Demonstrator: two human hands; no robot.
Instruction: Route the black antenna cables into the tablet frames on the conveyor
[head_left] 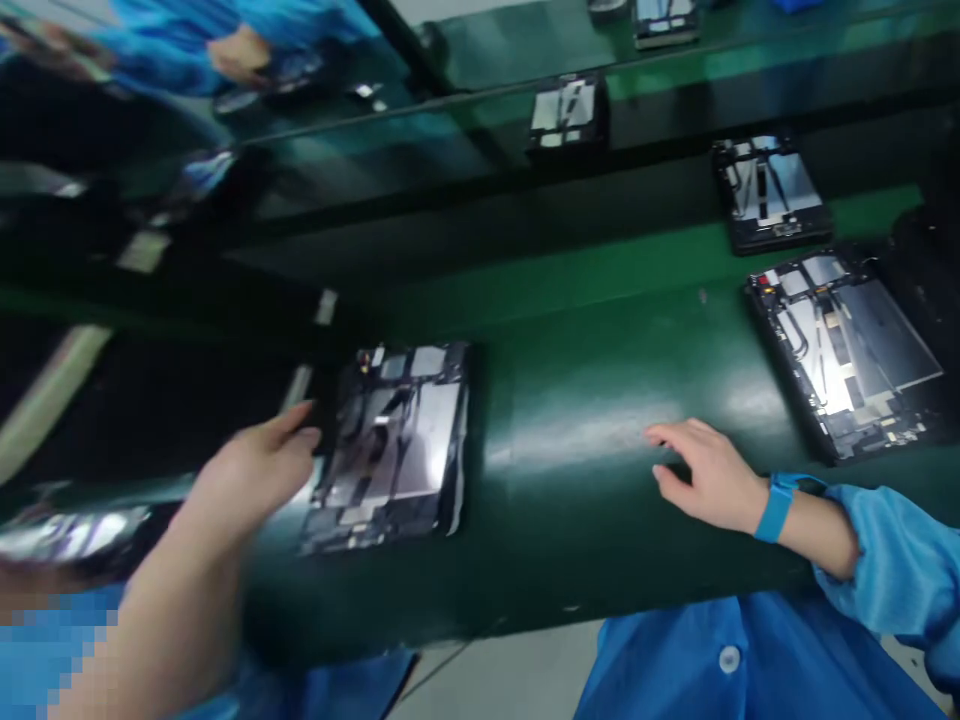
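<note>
In the lower left of the frame, the left hand meets the left edge of an opened tablet lying flat on the green bench. Its fingers are together, but blur hides whether it grips. The right hand, with a blue wristband, rests on the bench at lower right, fingers loosely spread and holding nothing. A second opened tablet lies at the right edge, a third above it.
</note>
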